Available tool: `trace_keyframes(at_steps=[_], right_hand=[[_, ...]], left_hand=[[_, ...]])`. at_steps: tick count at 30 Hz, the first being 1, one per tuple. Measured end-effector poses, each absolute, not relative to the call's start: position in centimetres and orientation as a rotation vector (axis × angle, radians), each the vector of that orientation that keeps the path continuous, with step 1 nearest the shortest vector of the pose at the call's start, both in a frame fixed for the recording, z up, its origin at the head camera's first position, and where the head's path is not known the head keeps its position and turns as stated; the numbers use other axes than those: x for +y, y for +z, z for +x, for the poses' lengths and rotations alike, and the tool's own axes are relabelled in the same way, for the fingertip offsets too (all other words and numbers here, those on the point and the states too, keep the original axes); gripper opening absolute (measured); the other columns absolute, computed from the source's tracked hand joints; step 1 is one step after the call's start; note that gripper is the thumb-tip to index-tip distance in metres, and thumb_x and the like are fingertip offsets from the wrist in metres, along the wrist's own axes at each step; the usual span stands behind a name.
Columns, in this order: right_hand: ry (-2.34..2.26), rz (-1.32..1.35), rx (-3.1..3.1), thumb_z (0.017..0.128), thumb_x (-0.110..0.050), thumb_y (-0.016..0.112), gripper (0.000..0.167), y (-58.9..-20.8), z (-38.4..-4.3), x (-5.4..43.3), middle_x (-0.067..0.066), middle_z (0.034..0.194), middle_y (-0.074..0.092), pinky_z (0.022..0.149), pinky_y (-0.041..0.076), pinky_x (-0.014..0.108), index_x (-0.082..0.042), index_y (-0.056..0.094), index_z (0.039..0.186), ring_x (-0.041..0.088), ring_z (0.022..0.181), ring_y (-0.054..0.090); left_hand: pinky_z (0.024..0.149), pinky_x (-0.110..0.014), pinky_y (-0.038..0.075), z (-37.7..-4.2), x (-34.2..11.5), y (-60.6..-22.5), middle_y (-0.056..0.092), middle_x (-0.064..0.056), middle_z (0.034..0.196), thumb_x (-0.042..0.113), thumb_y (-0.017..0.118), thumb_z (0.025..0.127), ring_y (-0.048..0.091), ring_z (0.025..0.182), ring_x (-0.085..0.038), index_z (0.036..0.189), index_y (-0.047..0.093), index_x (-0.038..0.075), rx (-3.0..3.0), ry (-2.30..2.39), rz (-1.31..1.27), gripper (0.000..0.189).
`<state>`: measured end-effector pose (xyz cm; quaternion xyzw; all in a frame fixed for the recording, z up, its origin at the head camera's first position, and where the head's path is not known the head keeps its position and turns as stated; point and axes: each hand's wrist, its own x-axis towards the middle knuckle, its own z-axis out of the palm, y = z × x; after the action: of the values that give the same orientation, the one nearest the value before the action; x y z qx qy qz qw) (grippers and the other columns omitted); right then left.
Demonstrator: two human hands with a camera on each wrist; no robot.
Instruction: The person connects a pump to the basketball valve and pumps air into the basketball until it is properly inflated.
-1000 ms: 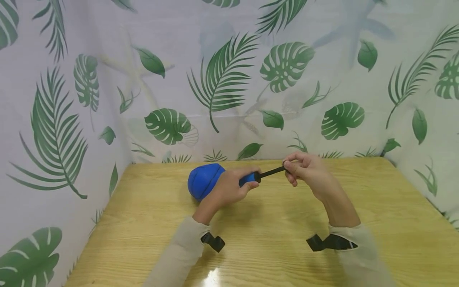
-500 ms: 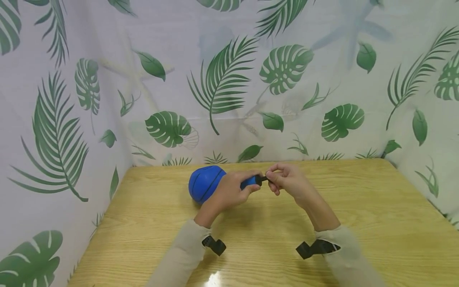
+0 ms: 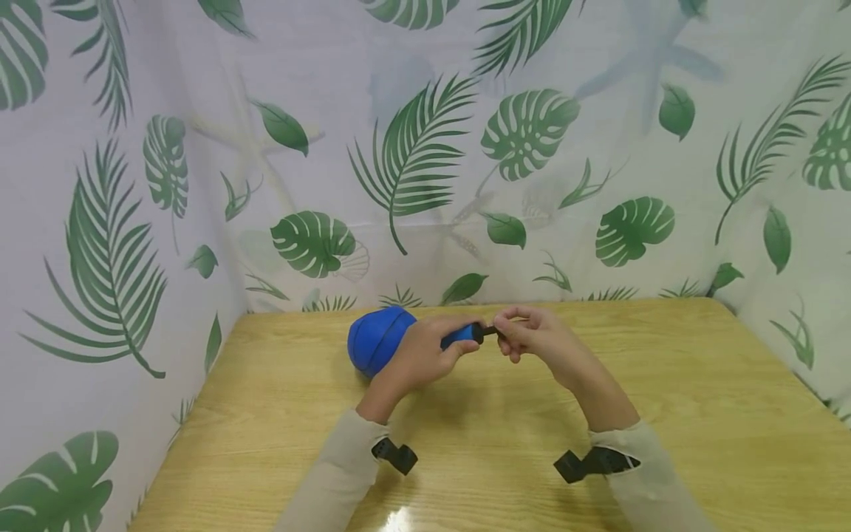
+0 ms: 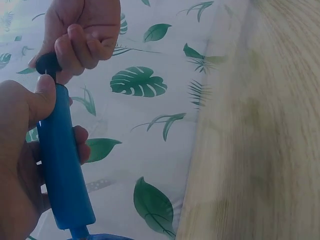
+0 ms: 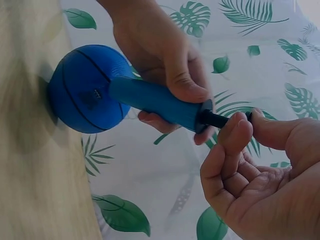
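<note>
A blue ball with black seam lines sits on the wooden table, slightly wrinkled in the head view. Joined to it is a blue hand pump, its far end meeting the ball. My left hand wraps round the pump's barrel, thumb on one side and fingers on the other. At the pump's other end my right hand pinches the black handle between thumb and fingers. Only a short length of black rod shows between barrel and handle.
The light wooden table spreads under both forearms. A white curtain printed with green leaves stands along its back and sides. Dark cameras are strapped at both wrists over beige sleeves.
My right hand has moved left toward the left hand, pushing the pump's rod most of the way into the barrel. The left hand keeps its grip; the ball stays in place.
</note>
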<state>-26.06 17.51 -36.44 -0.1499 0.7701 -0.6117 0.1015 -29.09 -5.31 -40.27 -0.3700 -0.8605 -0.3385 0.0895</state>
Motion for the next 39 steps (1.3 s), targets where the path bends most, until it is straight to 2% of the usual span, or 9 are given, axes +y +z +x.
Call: trace_keyframes(at_steps=[5, 9, 12, 16, 23, 29, 32, 39], right_hand=[[-1.865, -0.434, 2.278, 0.107, -0.030, 0.054, 0.028, -35.5, -25.7, 18.7, -0.004, 0.071, 0.059, 0.067, 0.052, 0.027, -0.002, 0.058, 0.107, 0.009, 0.062, 0.053], [-2.001, -0.422, 2.222, 0.108, -0.028, 0.053, 0.022, -34.5, -25.3, 20.2, -0.005, 0.070, 0.058, 0.065, 0.050, 0.025, -0.011, 0.061, 0.096, 0.008, 0.062, 0.054], [-2.103, -0.422, 2.165, 0.107, -0.027, 0.054, 0.022, -34.0, -24.9, 21.1, -0.005, 0.071, 0.057, 0.065, 0.050, 0.025, -0.013, 0.062, 0.092, 0.008, 0.062, 0.053], [-2.151, -0.489, 2.113, 0.108, -0.027, 0.052, 0.021, -34.0, -24.7, 21.2, -0.004, 0.071, 0.056, 0.066, 0.050, 0.025, -0.011, 0.059, 0.096, 0.008, 0.062, 0.052], [-2.124, -0.527, 2.101, 0.109, -0.030, 0.047, 0.022, -35.1, -25.0, 19.1, -0.005, 0.069, 0.056, 0.063, 0.050, 0.024, -0.011, 0.052, 0.100, 0.008, 0.062, 0.053], [-2.020, -0.461, 2.139, 0.111, -0.031, 0.041, 0.025, -36.1, -25.4, 17.3, -0.005, 0.068, 0.055, 0.066, 0.051, 0.026, -0.008, 0.046, 0.102, 0.009, 0.061, 0.052], [-1.991, -0.447, 2.142, 0.112, -0.031, 0.040, 0.026, -36.4, -25.4, 16.7, -0.005, 0.068, 0.056, 0.066, 0.052, 0.026, -0.008, 0.049, 0.105, 0.009, 0.061, 0.053], [-1.945, -0.511, 2.082, 0.111, -0.041, 0.039, 0.040, -36.9, -25.7, 16.4, -0.005, 0.071, 0.060, 0.065, 0.051, 0.028, -0.006, 0.057, 0.114, 0.011, 0.064, 0.055]], left_hand=[[0.091, -0.036, 0.056, -29.1, -5.7, -39.9, 0.073, 0.000, 0.125, 0.033, 0.063, 0.102, 0.070, 0.105, -0.016, 0.136, 0.066, 0.022, -2.555, -1.042, -1.079, 0.036], [0.095, -0.039, 0.056, -29.2, -6.1, -39.8, 0.071, 0.000, 0.128, 0.034, 0.062, 0.102, 0.068, 0.113, -0.018, 0.138, 0.064, 0.024, -2.578, -1.053, -1.033, 0.037], [0.096, -0.042, 0.055, -29.3, -6.4, -39.8, 0.069, -0.001, 0.132, 0.034, 0.061, 0.103, 0.067, 0.117, -0.020, 0.139, 0.063, 0.024, -2.598, -1.050, -1.003, 0.038], [0.096, -0.042, 0.056, -29.5, -6.3, -40.0, 0.069, -0.002, 0.133, 0.034, 0.062, 0.103, 0.067, 0.117, -0.021, 0.138, 0.063, 0.023, -2.593, -1.027, -1.022, 0.037], [0.085, -0.036, 0.056, -29.2, -5.6, -40.3, 0.074, -0.003, 0.120, 0.033, 0.064, 0.102, 0.067, 0.095, -0.016, 0.136, 0.065, 0.021, -2.584, -1.000, -1.040, 0.036], [0.071, -0.027, 0.048, -29.0, -5.2, -40.4, 0.074, -0.002, 0.109, 0.034, 0.064, 0.101, 0.060, 0.078, -0.013, 0.135, 0.065, 0.020, -2.576, -0.980, -1.061, 0.037], [0.067, -0.026, 0.044, -29.0, -5.1, -40.5, 0.074, -0.002, 0.105, 0.033, 0.064, 0.101, 0.058, 0.073, -0.013, 0.134, 0.065, 0.018, -2.557, -0.988, -1.083, 0.036], [0.077, -0.027, 0.050, -29.0, -5.3, -40.4, 0.072, -0.003, 0.128, 0.033, 0.063, 0.102, 0.064, 0.085, -0.013, 0.142, 0.061, 0.019, -2.559, -1.005, -1.093, 0.042]])
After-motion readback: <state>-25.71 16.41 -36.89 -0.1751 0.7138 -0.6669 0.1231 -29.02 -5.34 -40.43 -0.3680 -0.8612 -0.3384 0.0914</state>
